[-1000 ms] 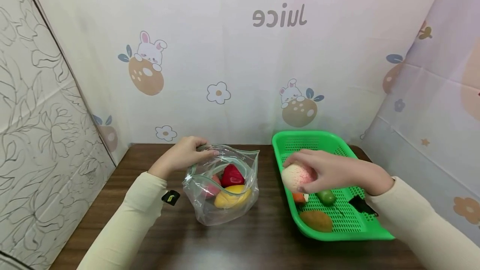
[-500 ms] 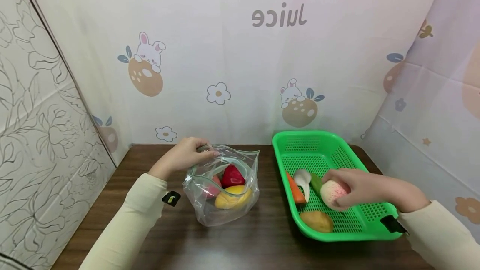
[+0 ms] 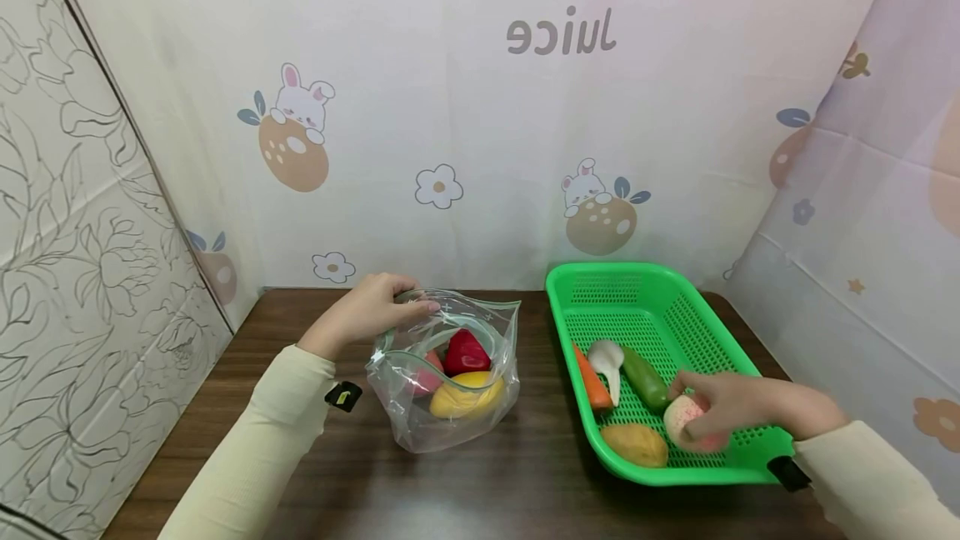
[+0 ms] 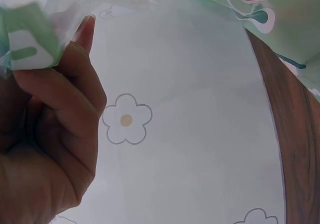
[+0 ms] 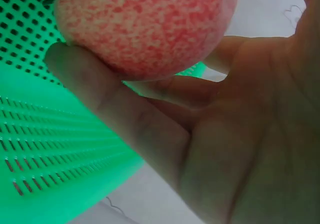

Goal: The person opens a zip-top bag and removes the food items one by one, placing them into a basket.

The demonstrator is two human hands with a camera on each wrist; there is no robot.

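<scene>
My right hand (image 3: 738, 407) grips a pink-speckled peach (image 3: 685, 422) low inside the green plastic basket (image 3: 558, 298). In the right wrist view the fingers curve round the underside of the peach (image 5: 145, 28). On the left, my left hand (image 3: 367, 315) pinches the upper edge of a clear zip bag (image 3: 416, 432), which stands open-mouthed. Inside the bag lie a red fruit (image 3: 467, 352), a yellow fruit (image 3: 467, 397) and a pinkish one (image 3: 427, 377). The left wrist view shows curled fingers (image 4: 75, 93) at the bag's plastic.
Beside the peach in the basket lie a long green vegetable (image 3: 643, 377), a potato (image 3: 636, 445), a carrot (image 3: 594, 382) and a whitish piece with a stem (image 3: 607, 361). Bag and basket stand apart on the dark wooden table (image 3: 525, 498). A patterned cloth (image 3: 480, 215) hangs behind.
The right hand has carried the peach right and down, from the basket's left side to its front right. The left hand and the bag stay in place.
</scene>
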